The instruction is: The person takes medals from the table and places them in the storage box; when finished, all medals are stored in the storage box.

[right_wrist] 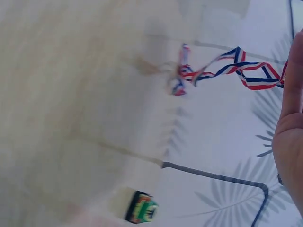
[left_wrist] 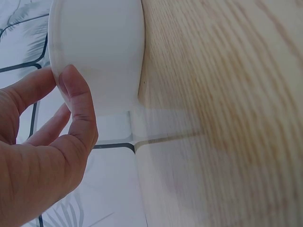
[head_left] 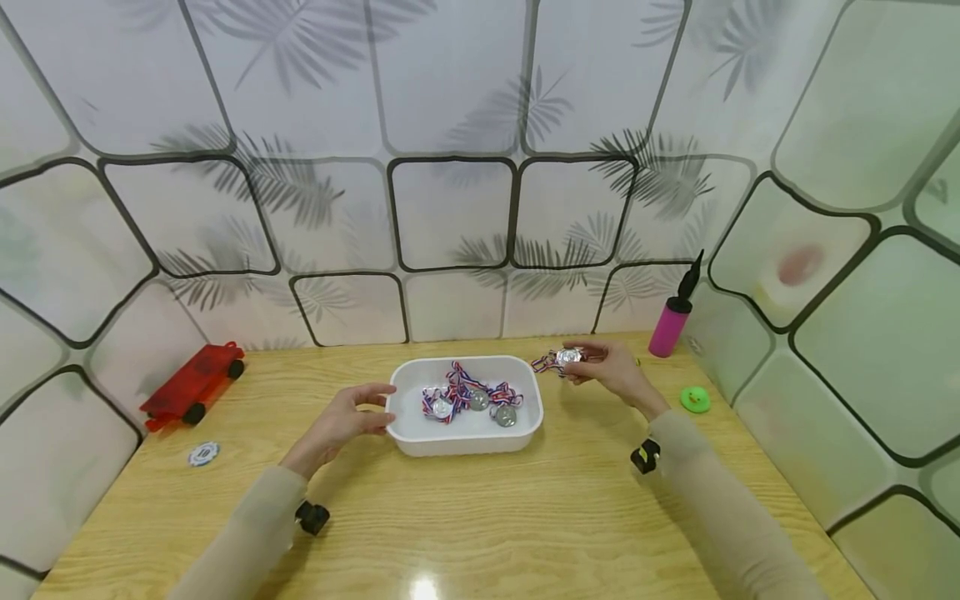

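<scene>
A white plastic tub (head_left: 467,446) stands on the table with several silver medals (head_left: 478,400) on red, white and blue ribbons inside. At its left end, my left hand (head_left: 351,421) holds the rim, fingers and thumb set apart along it. In the left wrist view the fingertips (left_wrist: 71,75) of that hand are bent against the rim. To the right of the tub, my right hand (head_left: 606,371) pinches another silver medal (head_left: 570,357) between thumb and fingers. Its striped ribbon (right_wrist: 253,78) trails from the hand; the medal's disc is out of sight in the right wrist view.
A red toy car (head_left: 195,383) and a poker chip (head_left: 203,453) lie at the left. On the right are a pink hand pump (head_left: 670,327) with a black nozzle and a green duck piece (head_left: 695,399). A small dark, colourful block (right_wrist: 142,208) sits near the back wall.
</scene>
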`<state>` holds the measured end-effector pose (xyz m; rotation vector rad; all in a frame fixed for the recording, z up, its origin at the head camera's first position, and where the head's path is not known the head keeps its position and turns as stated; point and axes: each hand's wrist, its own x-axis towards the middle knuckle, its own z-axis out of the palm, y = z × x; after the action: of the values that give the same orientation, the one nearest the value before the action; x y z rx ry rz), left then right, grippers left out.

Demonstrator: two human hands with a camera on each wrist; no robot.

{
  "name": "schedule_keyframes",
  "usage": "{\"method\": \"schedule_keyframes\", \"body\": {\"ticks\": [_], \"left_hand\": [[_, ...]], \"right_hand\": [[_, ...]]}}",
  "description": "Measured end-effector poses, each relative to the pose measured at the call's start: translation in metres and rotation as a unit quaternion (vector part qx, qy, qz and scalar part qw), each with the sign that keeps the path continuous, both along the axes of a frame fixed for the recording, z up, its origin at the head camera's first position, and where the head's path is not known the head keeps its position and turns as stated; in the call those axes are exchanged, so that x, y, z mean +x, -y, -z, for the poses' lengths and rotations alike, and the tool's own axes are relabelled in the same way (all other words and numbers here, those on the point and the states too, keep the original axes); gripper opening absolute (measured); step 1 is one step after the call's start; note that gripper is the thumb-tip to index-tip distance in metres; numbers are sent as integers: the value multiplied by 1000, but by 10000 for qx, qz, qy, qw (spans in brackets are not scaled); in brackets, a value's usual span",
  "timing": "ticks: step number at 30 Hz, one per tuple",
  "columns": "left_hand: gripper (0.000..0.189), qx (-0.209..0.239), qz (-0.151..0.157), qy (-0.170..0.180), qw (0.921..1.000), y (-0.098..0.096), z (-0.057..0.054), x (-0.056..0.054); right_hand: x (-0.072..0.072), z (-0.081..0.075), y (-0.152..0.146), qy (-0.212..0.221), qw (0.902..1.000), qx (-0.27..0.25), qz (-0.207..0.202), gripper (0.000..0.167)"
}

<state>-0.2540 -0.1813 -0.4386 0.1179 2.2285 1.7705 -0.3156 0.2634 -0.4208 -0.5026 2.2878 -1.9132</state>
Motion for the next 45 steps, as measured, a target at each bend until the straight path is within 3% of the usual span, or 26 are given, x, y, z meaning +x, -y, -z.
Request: {"method": "schedule_keyframes", "body": {"ticks": [5, 12, 29, 37, 45], "left_hand": [[57, -9, -37, 33, 10000, -1, -2, -1], [56, -16, -14, 31, 10000, 0, -2, -2], [56, -109, 40, -22, 9999, 2, -2, -1], [56, -115, 57, -36, 9999, 2, -2, 0], [57, -115, 72, -25, 9999, 2, 0, 0]], "right_hand": [[-3, -16, 2, -345, 9990, -262, -126, 50], [-4, -35, 7, -765, 9967, -116, -243, 49], [-1, -83, 23, -1381, 9898, -150, 320, 44], [1, -102, 30, -1734, 9817, -726, 291, 43], [3, -119, 36, -2293, 9693, -753, 472, 42]]}}
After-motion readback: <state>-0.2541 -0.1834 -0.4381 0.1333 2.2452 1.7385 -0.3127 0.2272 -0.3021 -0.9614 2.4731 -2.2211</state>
